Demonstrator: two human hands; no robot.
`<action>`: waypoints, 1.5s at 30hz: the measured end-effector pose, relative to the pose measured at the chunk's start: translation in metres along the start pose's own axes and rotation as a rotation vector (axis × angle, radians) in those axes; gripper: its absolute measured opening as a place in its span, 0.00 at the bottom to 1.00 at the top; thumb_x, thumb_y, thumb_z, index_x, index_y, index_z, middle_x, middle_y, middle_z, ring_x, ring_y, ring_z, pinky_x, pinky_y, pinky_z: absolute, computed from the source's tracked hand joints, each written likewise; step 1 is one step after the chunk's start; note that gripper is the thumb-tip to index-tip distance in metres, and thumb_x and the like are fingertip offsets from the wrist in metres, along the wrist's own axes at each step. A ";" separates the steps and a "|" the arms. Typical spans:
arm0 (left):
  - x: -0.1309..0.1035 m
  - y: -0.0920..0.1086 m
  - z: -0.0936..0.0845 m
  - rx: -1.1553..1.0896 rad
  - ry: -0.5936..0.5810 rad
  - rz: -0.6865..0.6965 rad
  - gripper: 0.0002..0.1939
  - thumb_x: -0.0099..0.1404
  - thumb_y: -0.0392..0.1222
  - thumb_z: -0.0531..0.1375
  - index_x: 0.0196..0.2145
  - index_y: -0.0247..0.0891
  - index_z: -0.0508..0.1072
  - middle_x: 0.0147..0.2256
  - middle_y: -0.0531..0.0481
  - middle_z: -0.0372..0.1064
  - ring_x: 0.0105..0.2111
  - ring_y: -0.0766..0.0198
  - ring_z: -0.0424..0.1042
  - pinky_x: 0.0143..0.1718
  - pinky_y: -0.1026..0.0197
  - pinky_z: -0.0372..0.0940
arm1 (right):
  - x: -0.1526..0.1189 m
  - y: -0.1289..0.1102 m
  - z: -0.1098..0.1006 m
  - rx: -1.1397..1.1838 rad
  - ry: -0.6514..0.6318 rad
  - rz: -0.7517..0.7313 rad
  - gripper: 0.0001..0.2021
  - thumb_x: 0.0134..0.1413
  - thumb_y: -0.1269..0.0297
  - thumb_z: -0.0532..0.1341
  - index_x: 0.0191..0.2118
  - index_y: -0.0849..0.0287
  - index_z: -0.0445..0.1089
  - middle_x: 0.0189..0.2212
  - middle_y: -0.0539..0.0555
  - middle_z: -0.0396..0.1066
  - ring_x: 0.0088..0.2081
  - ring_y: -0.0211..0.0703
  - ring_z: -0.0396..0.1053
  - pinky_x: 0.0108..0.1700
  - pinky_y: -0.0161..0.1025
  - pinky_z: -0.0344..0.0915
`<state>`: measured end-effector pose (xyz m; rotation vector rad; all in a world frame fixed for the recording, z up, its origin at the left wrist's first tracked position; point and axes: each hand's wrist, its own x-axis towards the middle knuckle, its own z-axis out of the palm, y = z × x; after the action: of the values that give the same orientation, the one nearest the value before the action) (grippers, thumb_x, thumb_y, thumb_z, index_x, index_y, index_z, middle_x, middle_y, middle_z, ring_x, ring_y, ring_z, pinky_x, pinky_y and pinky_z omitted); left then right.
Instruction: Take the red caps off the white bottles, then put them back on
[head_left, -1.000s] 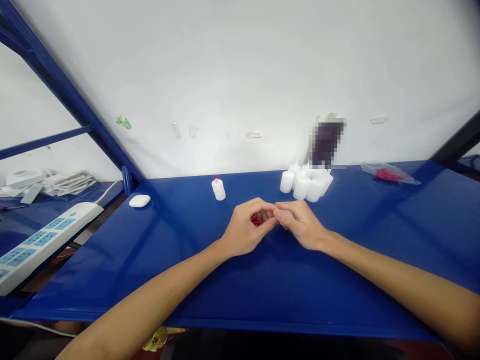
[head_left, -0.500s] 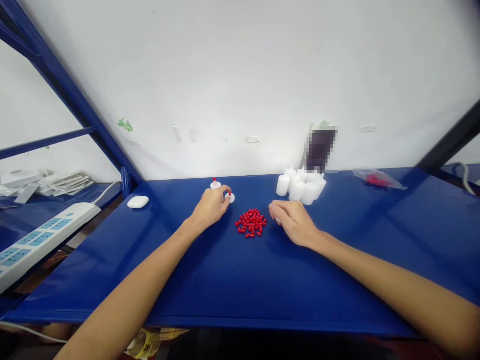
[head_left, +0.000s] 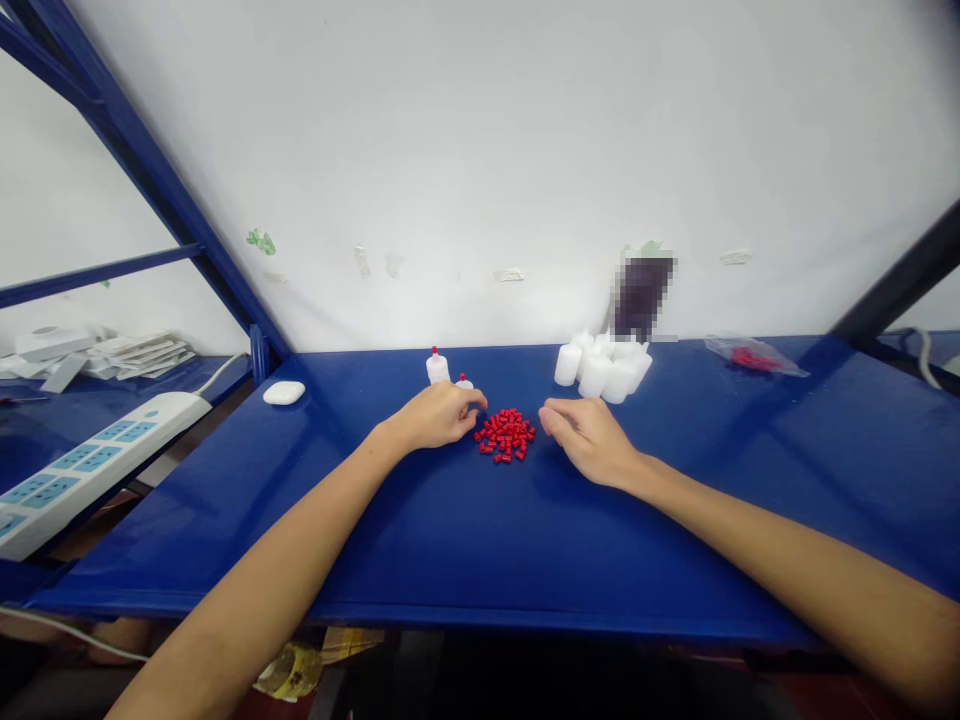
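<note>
My left hand [head_left: 444, 414] is beside the left edge of a pile of small red caps [head_left: 508, 434], its thumb and index finger apart with nothing visible between them. Just behind it stand two white bottles with red tips, one [head_left: 437, 370] in full view and the other [head_left: 465, 384] partly covered by the hand. On the pile's right side, my right hand [head_left: 589, 437] is closed, fingers curled against the thumb; what it holds, if anything, is hidden. Several white bottles [head_left: 602, 372] stand in a cluster behind my right hand.
A clear bag with red pieces [head_left: 754, 358] lies at the back right of the blue table [head_left: 480, 560]. At the left are a white rounded object [head_left: 284, 392], a power strip [head_left: 97, 462] and a stack of white pieces [head_left: 139, 354]. A wall rises behind.
My left hand has let go of the nearer red-tipped bottle and moved right and towards me, to the red pile. My right hand has stayed nearly in place. The view has shifted slightly.
</note>
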<state>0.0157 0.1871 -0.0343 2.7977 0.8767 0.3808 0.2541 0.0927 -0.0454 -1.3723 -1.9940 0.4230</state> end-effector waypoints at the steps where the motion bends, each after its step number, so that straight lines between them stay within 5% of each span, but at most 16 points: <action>1: 0.000 -0.001 0.000 -0.045 -0.002 -0.005 0.15 0.62 0.30 0.55 0.42 0.35 0.78 0.20 0.54 0.66 0.20 0.68 0.63 0.26 0.65 0.56 | 0.000 0.000 0.000 -0.003 0.007 -0.005 0.23 0.66 0.51 0.47 0.22 0.56 0.55 0.18 0.48 0.58 0.22 0.38 0.56 0.30 0.38 0.49; 7: -0.002 -0.001 -0.005 -0.297 -0.069 -0.017 0.13 0.60 0.35 0.58 0.41 0.35 0.80 0.21 0.54 0.68 0.20 0.69 0.63 0.25 0.66 0.58 | -0.002 -0.003 0.002 -0.017 0.018 -0.038 0.22 0.66 0.52 0.47 0.21 0.56 0.54 0.17 0.48 0.58 0.21 0.38 0.56 0.29 0.38 0.49; 16: 0.001 0.004 -0.002 -0.201 -0.070 0.079 0.09 0.63 0.36 0.59 0.38 0.36 0.79 0.21 0.55 0.66 0.21 0.70 0.63 0.26 0.67 0.56 | 0.000 -0.007 0.007 -0.011 0.029 -0.062 0.22 0.67 0.53 0.48 0.22 0.56 0.55 0.18 0.48 0.59 0.22 0.38 0.57 0.30 0.38 0.49; 23: 0.003 0.014 -0.001 -0.292 0.270 0.031 0.10 0.65 0.41 0.59 0.38 0.34 0.78 0.33 0.48 0.77 0.28 0.68 0.71 0.32 0.65 0.65 | 0.004 -0.011 0.012 -0.151 0.055 0.008 0.22 0.68 0.51 0.46 0.24 0.57 0.60 0.22 0.50 0.65 0.26 0.40 0.61 0.31 0.38 0.48; 28: 0.003 0.036 -0.001 -0.322 0.428 0.122 0.08 0.64 0.40 0.61 0.36 0.35 0.79 0.31 0.48 0.77 0.27 0.68 0.72 0.32 0.66 0.67 | 0.007 -0.013 0.012 -0.247 0.022 0.016 0.20 0.67 0.50 0.49 0.29 0.56 0.64 0.26 0.53 0.70 0.29 0.44 0.65 0.31 0.38 0.47; 33: 0.003 0.051 0.007 -0.385 0.417 0.208 0.07 0.64 0.38 0.61 0.36 0.34 0.78 0.32 0.47 0.76 0.27 0.69 0.71 0.31 0.66 0.67 | 0.007 -0.011 0.009 -0.317 -0.033 -0.064 0.16 0.63 0.49 0.52 0.36 0.57 0.66 0.32 0.57 0.74 0.32 0.49 0.68 0.30 0.39 0.47; 45: 0.003 0.058 0.033 -0.393 0.440 0.257 0.06 0.62 0.32 0.59 0.36 0.35 0.76 0.29 0.50 0.71 0.27 0.69 0.68 0.31 0.66 0.65 | 0.005 0.001 0.008 -0.185 -0.054 -0.156 0.18 0.64 0.52 0.49 0.28 0.57 0.63 0.23 0.52 0.68 0.26 0.42 0.64 0.31 0.39 0.48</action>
<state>0.0589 0.1389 -0.0502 2.4891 0.4388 1.1082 0.2485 0.0982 -0.0504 -1.3138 -2.2123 0.2109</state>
